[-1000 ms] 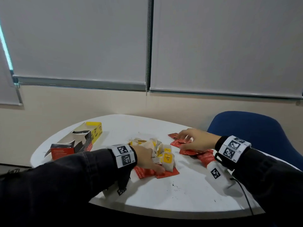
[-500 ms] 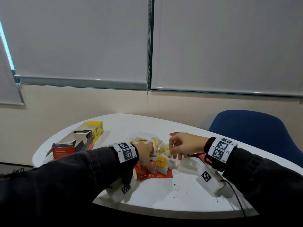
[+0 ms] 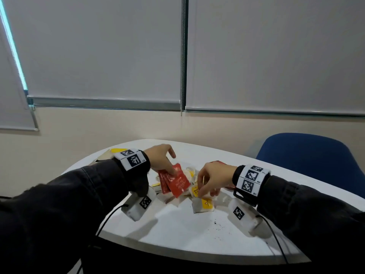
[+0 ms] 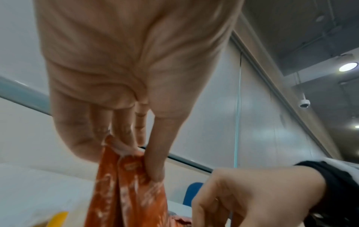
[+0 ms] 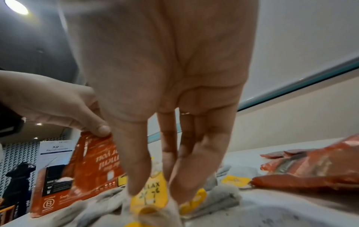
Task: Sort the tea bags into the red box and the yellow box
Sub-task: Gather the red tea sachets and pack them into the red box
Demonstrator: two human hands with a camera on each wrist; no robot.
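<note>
My left hand (image 3: 171, 171) pinches a bunch of red tea sachets (image 3: 176, 183) by their top edge (image 4: 134, 155) and holds them upright above the pile. To its right, my right hand (image 3: 201, 191) pinches a white tea bag with a yellow tag (image 5: 149, 198) between thumb and fingers, low over the table. Another yellow-tagged bag (image 3: 204, 204) lies just in front. More red sachets (image 5: 310, 170) lie to the right. A corner of the yellow box (image 3: 118, 150) shows behind my left wrist. What looks like the red box (image 5: 48, 193) stands beyond the held sachets.
The round white table (image 3: 187, 240) ends close in front of me, and tea crumbs (image 3: 217, 224) dot its near part. A blue chair (image 3: 308, 161) stands at the right side. A wall with lowered blinds is behind the table.
My left hand has lifted the red sachets off the table and upright. My right hand has come down onto the pile and now pinches a yellow-tagged bag.
</note>
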